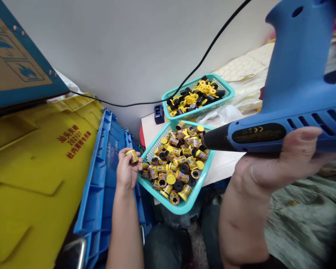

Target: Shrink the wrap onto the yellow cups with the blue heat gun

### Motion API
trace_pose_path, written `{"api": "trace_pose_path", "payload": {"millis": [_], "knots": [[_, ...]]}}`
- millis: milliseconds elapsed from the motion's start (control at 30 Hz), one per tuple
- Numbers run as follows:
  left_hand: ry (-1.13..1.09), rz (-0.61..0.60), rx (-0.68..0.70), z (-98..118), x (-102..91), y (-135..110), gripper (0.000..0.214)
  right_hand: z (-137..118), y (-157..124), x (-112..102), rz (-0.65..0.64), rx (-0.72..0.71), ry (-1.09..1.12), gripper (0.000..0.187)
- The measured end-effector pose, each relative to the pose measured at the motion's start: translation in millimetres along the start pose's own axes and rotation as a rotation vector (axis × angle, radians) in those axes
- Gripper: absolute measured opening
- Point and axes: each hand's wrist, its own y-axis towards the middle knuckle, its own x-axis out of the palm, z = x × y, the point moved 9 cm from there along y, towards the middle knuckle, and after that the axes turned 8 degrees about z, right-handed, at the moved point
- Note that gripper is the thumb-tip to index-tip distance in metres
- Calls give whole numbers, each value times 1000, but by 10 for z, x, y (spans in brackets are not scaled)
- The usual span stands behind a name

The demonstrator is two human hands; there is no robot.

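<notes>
My left hand (127, 170) pinches a small jar (132, 156) with a yellow cap and a printed sleeve, at the left edge of a turquoise basket (182, 210). That basket is heaped with similar small jars (180, 161), some showing black ends. At the right, close to the camera, my right hand (280, 164) grips the barrel of a blue heat gun (296, 101) from below, thumb along its side. The gun is upside down, handle up, and its black nozzle (217, 138) points left over the basket's right side. Most of the right fingers are hidden.
Behind stands a second turquoise basket (229, 91) of yellow and black plastic parts. A small dark blue object (158, 114) sits beside it. A black cord (196, 69) crosses above. Blue crates (100, 179), a yellow lid (39, 179) and a carton (14, 56) crowd the left.
</notes>
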Motion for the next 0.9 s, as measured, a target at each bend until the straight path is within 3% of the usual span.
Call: {"api": "trace_pose_path", "payload": {"millis": [100,267,500,667,767,900], "knots": [[-29,56,47,46,-72,1,32,-118,-15,107,-122,-99,123,67],[-55,132,105,30,-112,-26,48,-91,3,109,-124,-91,121,66],[-27,-2,71,39,130,-130,63,-76,23,103,-133,-116,90,58],[9,9,81,-9,121,-125,66,-77,36,84,-101,-96,60,48],[155,-12,240,45,154,-86,56,-89,29,89,-100,-105,9,50],[706,-167,570,83,480,-216,45,-128,16,117,-118,-130,13,55]]}}
